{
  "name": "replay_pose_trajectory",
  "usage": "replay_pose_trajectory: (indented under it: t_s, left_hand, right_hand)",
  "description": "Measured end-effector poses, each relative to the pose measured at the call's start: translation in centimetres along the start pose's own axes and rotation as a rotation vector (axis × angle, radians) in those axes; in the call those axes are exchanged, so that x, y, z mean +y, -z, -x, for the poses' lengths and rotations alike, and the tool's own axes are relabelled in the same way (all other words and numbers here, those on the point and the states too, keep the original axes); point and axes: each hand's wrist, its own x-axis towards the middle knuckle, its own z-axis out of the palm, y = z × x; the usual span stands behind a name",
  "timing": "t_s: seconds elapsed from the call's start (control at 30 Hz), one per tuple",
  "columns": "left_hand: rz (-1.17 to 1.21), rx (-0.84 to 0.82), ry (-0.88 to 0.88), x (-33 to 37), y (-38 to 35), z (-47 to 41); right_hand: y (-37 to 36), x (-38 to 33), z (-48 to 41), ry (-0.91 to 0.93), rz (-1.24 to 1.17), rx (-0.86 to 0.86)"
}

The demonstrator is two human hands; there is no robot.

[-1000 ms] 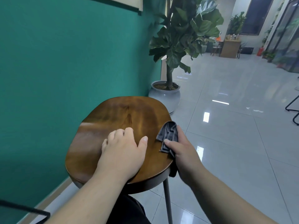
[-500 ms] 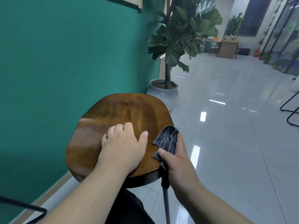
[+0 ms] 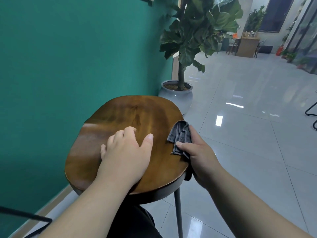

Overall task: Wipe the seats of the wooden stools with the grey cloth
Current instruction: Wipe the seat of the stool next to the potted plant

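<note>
A: Where is the cloth (image 3: 181, 134) going?
B: Back up the seat (image 3: 130, 114) at 3 o'clock, after dipping toward 5. The right hand (image 3: 200, 157) is pinching it.
A: The left hand (image 3: 127, 152)?
B: It is lying spread, steadying the seat. Wiping is only edging inward.

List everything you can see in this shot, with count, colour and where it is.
wooden stool: one, brown, centre foreground
grey cloth: one, grey, seat's right edge
wall: one, teal, left
potted plant: one, green, pale pot, behind the stool
floor: one, pale glossy tiles, right
counter: one, light wood, far back
left hand: one, resting on the seat
right hand: one, gripping the grey cloth
</note>
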Motion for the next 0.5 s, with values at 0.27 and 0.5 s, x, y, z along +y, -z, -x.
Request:
replay_pose_trajectory:
  t_s: [0.27,0.5]
  left_hand:
    - [-0.084,0.09,-0.037,-2.3,2.7,-4.0]
    - [-0.293,0.1,0.023,-5.4,1.8,-8.4]
  right_hand:
    - [2.4,-0.3,-8.5,-0.101,-0.044,-0.13]
    - [3.5,-0.6,-16.2,-0.124,0.076,-0.208]
